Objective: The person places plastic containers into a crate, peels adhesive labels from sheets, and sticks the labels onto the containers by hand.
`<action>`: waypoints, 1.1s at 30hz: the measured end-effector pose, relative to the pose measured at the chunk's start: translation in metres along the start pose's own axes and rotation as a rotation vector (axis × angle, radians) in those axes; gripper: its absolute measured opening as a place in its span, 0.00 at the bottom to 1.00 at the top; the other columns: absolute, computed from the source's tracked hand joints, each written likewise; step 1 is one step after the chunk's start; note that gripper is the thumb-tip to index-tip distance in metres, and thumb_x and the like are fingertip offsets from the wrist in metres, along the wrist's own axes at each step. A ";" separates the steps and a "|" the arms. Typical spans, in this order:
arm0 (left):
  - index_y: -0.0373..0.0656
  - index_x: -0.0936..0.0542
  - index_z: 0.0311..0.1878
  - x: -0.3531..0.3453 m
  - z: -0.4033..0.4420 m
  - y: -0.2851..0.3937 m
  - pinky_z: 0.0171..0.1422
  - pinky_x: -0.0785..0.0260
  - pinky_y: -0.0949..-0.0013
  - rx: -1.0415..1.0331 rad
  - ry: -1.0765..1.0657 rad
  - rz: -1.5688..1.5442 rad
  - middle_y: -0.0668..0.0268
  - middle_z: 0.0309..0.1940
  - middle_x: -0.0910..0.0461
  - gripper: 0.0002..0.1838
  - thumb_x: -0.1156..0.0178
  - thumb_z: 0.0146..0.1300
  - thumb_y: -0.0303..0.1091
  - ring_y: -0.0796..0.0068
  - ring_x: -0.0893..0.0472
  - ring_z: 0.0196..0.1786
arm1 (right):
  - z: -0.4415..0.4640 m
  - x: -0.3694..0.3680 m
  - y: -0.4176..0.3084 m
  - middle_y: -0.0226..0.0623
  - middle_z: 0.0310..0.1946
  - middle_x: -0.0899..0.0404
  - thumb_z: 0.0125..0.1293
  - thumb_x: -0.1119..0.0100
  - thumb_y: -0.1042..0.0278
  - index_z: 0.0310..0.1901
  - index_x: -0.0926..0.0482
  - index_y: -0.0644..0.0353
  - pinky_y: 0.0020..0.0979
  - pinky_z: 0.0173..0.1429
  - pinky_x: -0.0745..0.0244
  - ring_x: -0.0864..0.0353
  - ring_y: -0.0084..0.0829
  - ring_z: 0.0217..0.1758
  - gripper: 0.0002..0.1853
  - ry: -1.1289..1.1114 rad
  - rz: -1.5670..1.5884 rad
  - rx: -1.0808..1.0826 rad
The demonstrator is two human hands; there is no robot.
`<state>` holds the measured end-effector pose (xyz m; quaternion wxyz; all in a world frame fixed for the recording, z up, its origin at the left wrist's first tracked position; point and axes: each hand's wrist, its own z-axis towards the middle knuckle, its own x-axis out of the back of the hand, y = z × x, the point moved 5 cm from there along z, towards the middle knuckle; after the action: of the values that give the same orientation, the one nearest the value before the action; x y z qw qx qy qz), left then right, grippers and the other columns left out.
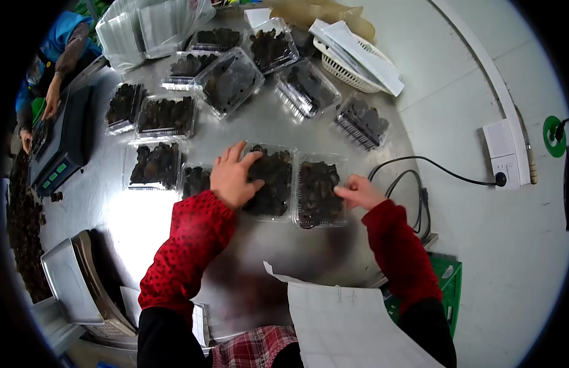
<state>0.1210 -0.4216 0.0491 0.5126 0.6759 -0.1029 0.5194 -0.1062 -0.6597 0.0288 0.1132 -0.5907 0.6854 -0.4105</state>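
Observation:
Clear plastic boxes of dark, wrinkled pieces stand in a row on the metal table (235,245). My left hand (233,176) lies with spread fingers over the left side of one filled box (272,184), thumb and fingertips at its contents. To the right of it is another filled box (318,191). My right hand (360,191) is at that box's right edge, its fingers bent together; what they pinch, if anything, is too small to make out. A smaller part of a filled box (196,180) shows left of my left hand.
More filled boxes (166,115) stand farther back, near stacked empty containers (152,30) and a white basket (352,67). A co-worker's hand (52,98) is by a scale (63,147) at left. A black cable (431,161) runs to the wall socket; trays (73,282) lean lower left.

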 end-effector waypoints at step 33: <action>0.40 0.27 0.48 0.138 -0.117 -0.110 0.33 0.37 0.76 0.612 0.668 -1.019 0.70 0.31 0.23 0.19 0.30 0.60 0.37 0.84 0.29 0.27 | -0.090 0.052 0.037 0.38 0.45 0.16 0.58 0.32 0.72 0.53 0.22 0.67 0.31 0.51 0.21 0.16 0.30 0.45 0.21 0.226 0.589 0.281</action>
<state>0.1853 -0.2237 0.0882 0.4833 0.5580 0.5435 0.3995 -0.2051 -0.6695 0.0778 0.2304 -0.2968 0.7713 -0.5137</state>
